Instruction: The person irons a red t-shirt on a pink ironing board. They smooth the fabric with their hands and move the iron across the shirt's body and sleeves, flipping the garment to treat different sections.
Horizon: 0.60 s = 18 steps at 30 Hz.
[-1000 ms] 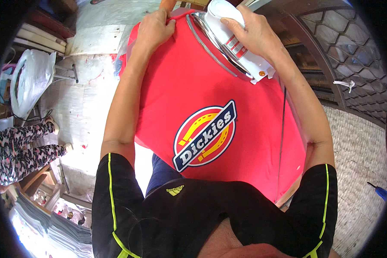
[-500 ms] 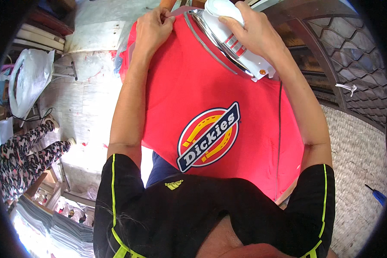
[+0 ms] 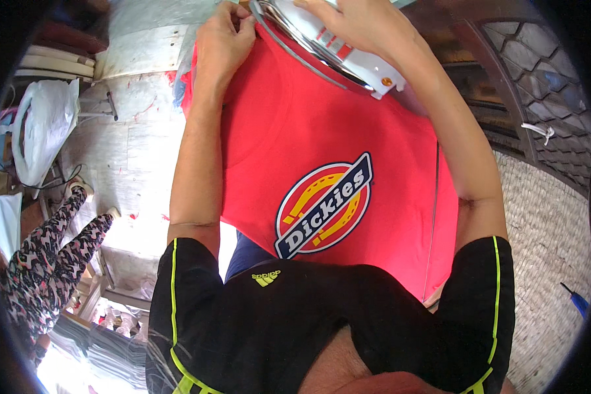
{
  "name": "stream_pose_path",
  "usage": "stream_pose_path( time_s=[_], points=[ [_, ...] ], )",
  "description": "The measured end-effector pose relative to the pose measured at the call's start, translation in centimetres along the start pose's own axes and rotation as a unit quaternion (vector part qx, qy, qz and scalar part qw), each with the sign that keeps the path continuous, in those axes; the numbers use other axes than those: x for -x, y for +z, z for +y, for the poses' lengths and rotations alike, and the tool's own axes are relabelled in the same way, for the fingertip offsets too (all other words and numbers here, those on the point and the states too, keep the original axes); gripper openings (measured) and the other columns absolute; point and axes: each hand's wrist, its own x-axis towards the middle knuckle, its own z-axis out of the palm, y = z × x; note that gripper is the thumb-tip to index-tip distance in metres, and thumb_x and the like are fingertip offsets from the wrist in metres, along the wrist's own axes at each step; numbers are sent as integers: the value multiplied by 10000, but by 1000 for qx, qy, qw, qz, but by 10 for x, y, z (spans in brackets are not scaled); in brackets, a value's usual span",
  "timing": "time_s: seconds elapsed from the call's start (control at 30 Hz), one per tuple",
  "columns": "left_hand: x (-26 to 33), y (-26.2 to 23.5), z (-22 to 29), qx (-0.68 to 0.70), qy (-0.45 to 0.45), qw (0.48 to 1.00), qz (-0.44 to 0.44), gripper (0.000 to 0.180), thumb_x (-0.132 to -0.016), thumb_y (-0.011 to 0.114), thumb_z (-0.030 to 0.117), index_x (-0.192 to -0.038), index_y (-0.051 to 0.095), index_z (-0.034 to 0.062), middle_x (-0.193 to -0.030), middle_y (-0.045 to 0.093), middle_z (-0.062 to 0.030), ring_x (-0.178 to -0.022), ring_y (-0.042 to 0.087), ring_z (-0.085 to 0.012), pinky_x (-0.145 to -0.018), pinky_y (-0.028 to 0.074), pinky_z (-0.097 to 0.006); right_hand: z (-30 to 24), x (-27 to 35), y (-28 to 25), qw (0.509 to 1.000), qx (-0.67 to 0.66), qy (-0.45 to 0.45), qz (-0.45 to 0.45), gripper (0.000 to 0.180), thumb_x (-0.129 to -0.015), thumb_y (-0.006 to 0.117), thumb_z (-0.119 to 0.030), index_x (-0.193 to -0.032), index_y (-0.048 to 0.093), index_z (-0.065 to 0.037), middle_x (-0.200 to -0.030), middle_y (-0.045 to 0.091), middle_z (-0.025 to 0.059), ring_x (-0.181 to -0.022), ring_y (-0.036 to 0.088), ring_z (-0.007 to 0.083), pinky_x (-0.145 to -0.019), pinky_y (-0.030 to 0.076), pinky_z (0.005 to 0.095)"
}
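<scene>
A red garment (image 3: pixel 256 157) lies spread in front of me, with a round blue, yellow and white printed emblem (image 3: pixel 324 207) on its near part. At the garment's far left edge my left hand (image 3: pixel 224 43) is closed, its thumb and fingers pinching the red cloth. My right hand (image 3: pixel 361 25) wraps round the handle of a white clothes iron (image 3: pixel 369 69) with a shiny metal base. The iron is at the far end of the garment, tilted across it, and its top is cut off by the picture's upper edge. A thin dark line (image 3: pixel 435 217) runs down the garment's right side.
A brown metal lattice (image 3: pixel 538 85) stands at the right, with a white tie (image 3: pixel 538 131) on it. A blue folded umbrella (image 3: pixel 576 301) shows at the far right. On the left are a white plastic bag (image 3: pixel 41 131) and another person's patterned trouser legs (image 3: pixel 52 256).
Both my hands have moved a little farther away, the right one carrying the iron up and slightly left. The other person's legs at the left have shifted.
</scene>
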Motion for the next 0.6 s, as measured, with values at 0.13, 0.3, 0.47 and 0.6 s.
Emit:
stream_pose_path(
  time_s=[0.13, 0.3, 0.47, 0.6],
  points=[
    [-5, 4, -3, -2, 12, 1000, 1, 254, -931, 568, 204, -1064, 645, 2, -912, 714, -142, -845, 670, -222, -800, 515, -333, 12, -3, 7, 1000, 13, -1, -9, 430, -911, 633, -332, -1004, 572, 84, -859, 652, 328, -843, 660, 474, -751, 527, 510],
    [-26, 16, 8, -68, 79, 992, -71, 379, -935, 558, 371, -982, 681, 15, -911, 701, -213, -878, 672, -398, -773, 515, -457, 18, 45, -17, 998, 23, 20, -54, 441, -916, 632, -352, -1044, 556, 63, -869, 649, 331, -863, 655, 478, -761, 525, 516],
    [-26, 50, 19, -276, 152, 945, -89, 594, -903, 530, 639, -1034, 689, 83, -922, 711, -183, -914, 672, -385, -764, 517, -476, 52, 125, -38, 992, 51, 43, -106, 371, -951, 627, -371, -1078, 559, -29, -809, 672, 259, -709, 696, 375, -619, 529, 432],
    [-21, 54, 22, -270, 135, 948, -101, 541, -921, 506, 634, -1050, 678, 137, -966, 712, -173, -959, 658, -401, -798, 506, -476, 65, 193, -68, 991, 102, 13, -90, 358, -941, 640, -331, -1093, 498, -39, -818, 653, 273, -750, 654, 426, -648, 513, 450]
  ],
)
